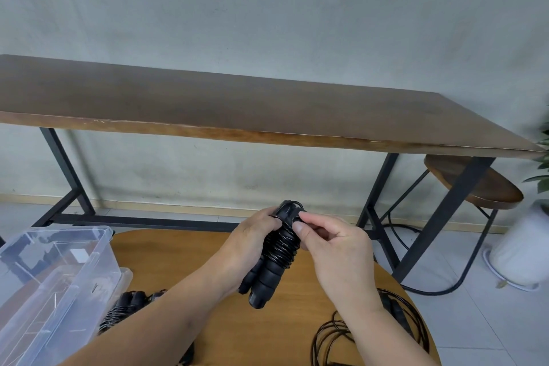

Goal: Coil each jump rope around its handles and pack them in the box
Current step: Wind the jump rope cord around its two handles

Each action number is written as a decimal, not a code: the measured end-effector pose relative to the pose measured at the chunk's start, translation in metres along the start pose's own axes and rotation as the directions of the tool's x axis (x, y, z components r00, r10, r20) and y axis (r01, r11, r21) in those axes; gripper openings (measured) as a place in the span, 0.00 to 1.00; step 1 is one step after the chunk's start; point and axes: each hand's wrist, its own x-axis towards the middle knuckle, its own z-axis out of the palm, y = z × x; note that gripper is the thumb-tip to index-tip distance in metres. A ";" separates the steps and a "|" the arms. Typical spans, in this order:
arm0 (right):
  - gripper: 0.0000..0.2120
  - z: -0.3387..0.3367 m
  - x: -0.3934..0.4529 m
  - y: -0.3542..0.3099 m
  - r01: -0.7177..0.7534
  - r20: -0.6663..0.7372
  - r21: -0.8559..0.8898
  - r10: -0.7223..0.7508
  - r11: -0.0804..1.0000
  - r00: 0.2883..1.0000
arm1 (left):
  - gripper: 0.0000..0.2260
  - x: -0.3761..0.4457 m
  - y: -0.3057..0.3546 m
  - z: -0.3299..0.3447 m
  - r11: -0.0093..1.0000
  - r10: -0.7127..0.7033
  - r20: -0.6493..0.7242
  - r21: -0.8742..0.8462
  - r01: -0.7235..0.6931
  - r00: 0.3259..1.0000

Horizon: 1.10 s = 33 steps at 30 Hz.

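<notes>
1. While my left hand (255, 230) is wrapped round the coiled jump rope (274, 255), it sits up in the air over the round table (267, 333); long axis tilted, top end pointing up and away from me, butt ends down toward me.
2. My right hand (332, 244) pinches the cord at the top, thumb and forefinger closed on it.
3. Clear box (59, 276) sits far left; another coiled rope (124, 309) just beside it; loose rope (386, 333) lower right.

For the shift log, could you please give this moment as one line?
step: finishing coil | left hand: grips jump rope | right hand: pinches its top end | box: empty
</notes>
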 end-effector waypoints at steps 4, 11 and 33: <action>0.10 0.003 0.000 0.000 -0.075 -0.043 0.071 0.079 0.995 0.996 | 0.15 0.006 -0.005 -0.001 0.994 0.060 -0.019 0.088 -0.058 0.998; 0.06 0.003 0.001 -0.002 0.051 -0.069 -0.136 -0.061 0.989 0.996 | 0.14 0.010 -0.007 0.002 0.987 0.100 -0.006 0.129 -0.098 0.995; 0.10 0.021 -0.003 0.016 0.426 0.128 -0.727 -0.504 0.539 0.854 | 0.20 0.022 -0.029 -0.005 0.912 0.233 -0.034 0.356 -0.206 0.972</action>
